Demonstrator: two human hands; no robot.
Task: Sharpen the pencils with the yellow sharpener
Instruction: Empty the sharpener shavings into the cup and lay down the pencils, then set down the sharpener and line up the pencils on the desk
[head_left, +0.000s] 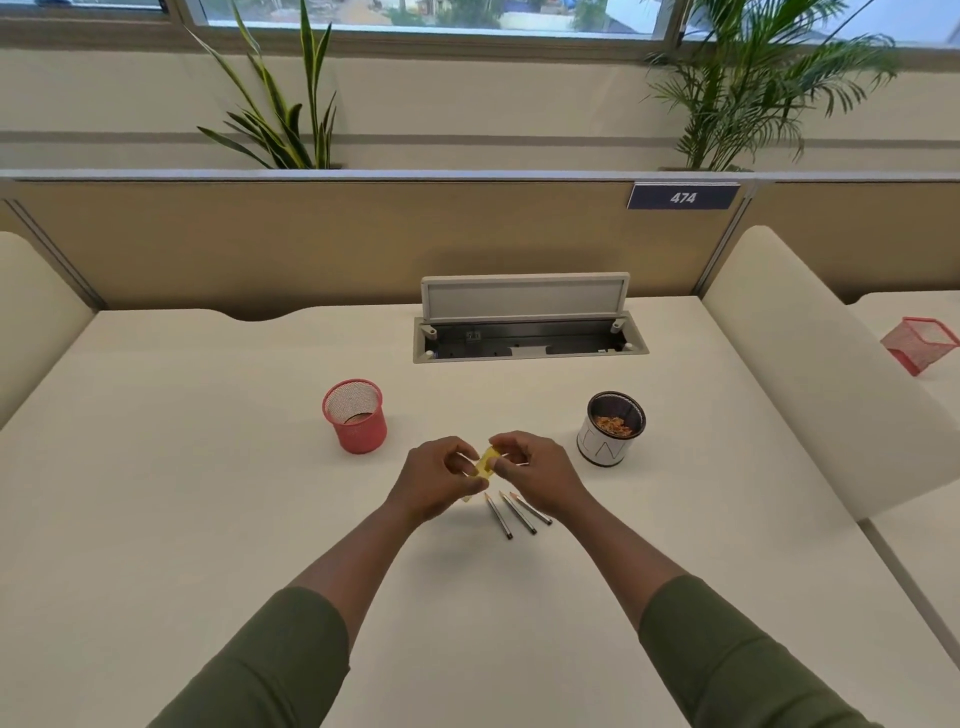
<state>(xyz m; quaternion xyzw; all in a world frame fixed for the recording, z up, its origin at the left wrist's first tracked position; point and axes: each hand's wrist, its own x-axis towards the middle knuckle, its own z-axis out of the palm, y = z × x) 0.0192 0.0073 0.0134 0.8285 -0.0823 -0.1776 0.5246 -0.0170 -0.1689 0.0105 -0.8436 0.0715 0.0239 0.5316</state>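
Note:
The yellow sharpener (486, 462) is held between my two hands above the middle of the white desk (208, 493). My left hand (439, 480) grips its lower end, and my right hand (530, 467) pinches its upper end with the fingertips. Three dark pencils (514, 514) lie side by side on the desk just below my right hand, their sharpened tips pointing away from me. No pencil is visible inside the sharpener.
A red mesh cup (356, 415) stands to the left of my hands. A white cup (610, 428) holding pencil shavings stands to the right. An open cable hatch (530, 327) sits at the back. Padded dividers flank the desk; another red mesh holder (919, 343) is far right.

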